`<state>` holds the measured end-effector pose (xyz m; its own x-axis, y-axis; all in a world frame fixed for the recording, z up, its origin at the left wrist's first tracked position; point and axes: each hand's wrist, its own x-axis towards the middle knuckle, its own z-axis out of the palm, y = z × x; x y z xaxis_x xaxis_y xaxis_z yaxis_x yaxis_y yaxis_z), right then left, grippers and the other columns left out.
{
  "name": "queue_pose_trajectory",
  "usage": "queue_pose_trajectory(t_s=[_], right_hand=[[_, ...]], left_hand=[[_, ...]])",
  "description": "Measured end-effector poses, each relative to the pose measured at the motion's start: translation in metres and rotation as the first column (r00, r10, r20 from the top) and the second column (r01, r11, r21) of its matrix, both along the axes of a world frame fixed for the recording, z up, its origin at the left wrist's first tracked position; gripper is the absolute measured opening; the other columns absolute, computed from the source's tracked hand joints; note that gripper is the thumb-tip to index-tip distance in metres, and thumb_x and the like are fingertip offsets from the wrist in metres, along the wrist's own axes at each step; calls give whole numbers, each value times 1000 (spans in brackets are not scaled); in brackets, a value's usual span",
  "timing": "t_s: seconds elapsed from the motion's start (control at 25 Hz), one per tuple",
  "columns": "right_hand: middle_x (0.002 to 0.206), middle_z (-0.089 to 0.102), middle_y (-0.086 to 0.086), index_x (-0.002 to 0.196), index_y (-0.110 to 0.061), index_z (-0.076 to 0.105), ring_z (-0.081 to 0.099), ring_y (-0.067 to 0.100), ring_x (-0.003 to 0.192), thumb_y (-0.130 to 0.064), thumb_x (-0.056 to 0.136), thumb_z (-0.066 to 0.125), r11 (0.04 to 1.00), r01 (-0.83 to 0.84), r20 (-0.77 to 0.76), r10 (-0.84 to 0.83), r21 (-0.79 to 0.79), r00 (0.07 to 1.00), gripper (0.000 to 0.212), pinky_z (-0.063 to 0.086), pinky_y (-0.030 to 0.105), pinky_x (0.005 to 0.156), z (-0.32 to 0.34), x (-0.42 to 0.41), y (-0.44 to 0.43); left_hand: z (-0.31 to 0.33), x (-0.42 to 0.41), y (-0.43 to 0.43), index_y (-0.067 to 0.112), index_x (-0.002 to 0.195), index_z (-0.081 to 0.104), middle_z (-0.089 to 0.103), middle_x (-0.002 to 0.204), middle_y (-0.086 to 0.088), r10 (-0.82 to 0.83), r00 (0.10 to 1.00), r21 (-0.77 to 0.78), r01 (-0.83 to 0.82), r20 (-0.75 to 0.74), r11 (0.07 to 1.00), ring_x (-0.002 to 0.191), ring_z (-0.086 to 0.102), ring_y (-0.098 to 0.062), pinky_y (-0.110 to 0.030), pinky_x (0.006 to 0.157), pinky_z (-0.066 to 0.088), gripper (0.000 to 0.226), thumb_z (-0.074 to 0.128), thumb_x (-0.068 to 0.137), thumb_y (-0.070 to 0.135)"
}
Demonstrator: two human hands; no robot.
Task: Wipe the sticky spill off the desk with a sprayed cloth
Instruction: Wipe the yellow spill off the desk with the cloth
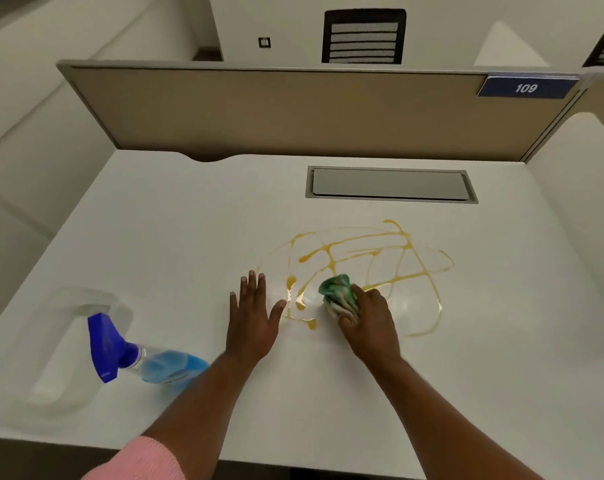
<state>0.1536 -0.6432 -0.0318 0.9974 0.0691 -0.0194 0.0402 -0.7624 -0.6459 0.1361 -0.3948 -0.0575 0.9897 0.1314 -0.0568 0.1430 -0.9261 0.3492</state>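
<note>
Amber spill [359, 261] sits in thin looping trails on the white worktop [189, 237], just ahead of both hands, its near edge between them. Right hand [369, 320] grips a bunched green-and-white cloth [338, 294], pressed onto the spill's near part. Left hand [253, 313] lies flat, fingers spread, holding nothing, thumb tip at the spill's edge. Spray bottle [144, 355] with blue liquid lies on its side left of the left hand.

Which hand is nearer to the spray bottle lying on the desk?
Left. The left hand rests flat on the desk, just right of the spray bottle. The right hand is farther right, gripping the green cloth on the yellow spill.
</note>
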Motion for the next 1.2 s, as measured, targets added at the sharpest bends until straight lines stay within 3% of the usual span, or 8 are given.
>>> queue_pose_trajectory(t_s=[0.16, 0.28, 0.4, 0.48, 0.68, 0.92, 1.2], right_hand=[[108, 60, 6, 140, -15, 57, 55, 30, 98, -32, 73, 69, 971, -133, 42, 144, -200, 989, 70, 45, 42, 83, -24, -14, 27], [112, 56, 3, 141, -17, 55, 52, 26, 99, -37, 75, 64, 956, -226, 43, 238, -188, 970, 70, 44, 38, 87, -34, -22, 38], [128, 51, 1, 143, -19, 54, 49, 22, 113, -42, 77, 59, 943, -303, 24, 310, -140, 951, 70, 37, 33, 96, -38, -17, 46], [137, 51, 1, 143, -21, 56, 47, 22, 121, -39, 79, 57, 922, -364, 17, 369, -133, 929, 66, 38, 36, 101, -40, -8, 55], [137, 60, 1, 137, -21, 63, 51, 25, 124, -24, 84, 55, 851, -502, 57, 515, -155, 855, 53, 40, 44, 100, -39, 32, 97], [153, 53, 0, 144, -19, 58, 36, 26, 148, -21, 89, 48, 855, -500, 65, 512, -136, 857, 56, 27, 46, 118, -44, 43, 126], [144, 61, 0, 135, -18, 66, 47, 24, 141, -25, 94, 51, 898, -431, 126, 440, -95, 889, 44, 29, 40, 116, -47, 2, 100]], left_hand=[[-29, -36, -5, 9, 162, 10, 3, 171, -10, 46, 999, 94, -44, -14, 995, 159, 4, -27, -55, 128, 9, 83, 17, 99, 63], [-39, -52, -7, 6, 161, 13, 8, 171, -13, 90, 994, 141, -81, -61, 987, 159, 7, -29, -56, 127, 12, 83, 16, 100, 61], [-37, -50, -8, 2, 160, 19, 14, 170, -17, 86, 992, 155, -71, -91, 985, 158, 11, -32, -57, 126, 14, 78, 18, 101, 54], [-37, -49, -8, 1, 159, 22, 16, 169, -18, 75, 994, 171, -60, -84, 983, 158, 13, -32, -58, 126, 16, 73, 22, 103, 48], [-42, -49, -7, 3, 158, 28, 22, 168, -17, 75, 994, 198, -57, -85, 979, 158, 14, -31, -58, 126, 16, 65, 25, 102, 35], [-45, -48, -6, 2, 156, 33, 32, 165, -18, 89, 990, 257, -59, -109, 965, 157, 17, -31, -56, 126, 16, 65, 29, 103, 40], [-47, -49, -4, 6, 160, 21, 15, 170, -15, 70, 994, 224, -51, -78, 973, 158, 7, -30, -57, 127, 12, 65, 23, 102, 34]])
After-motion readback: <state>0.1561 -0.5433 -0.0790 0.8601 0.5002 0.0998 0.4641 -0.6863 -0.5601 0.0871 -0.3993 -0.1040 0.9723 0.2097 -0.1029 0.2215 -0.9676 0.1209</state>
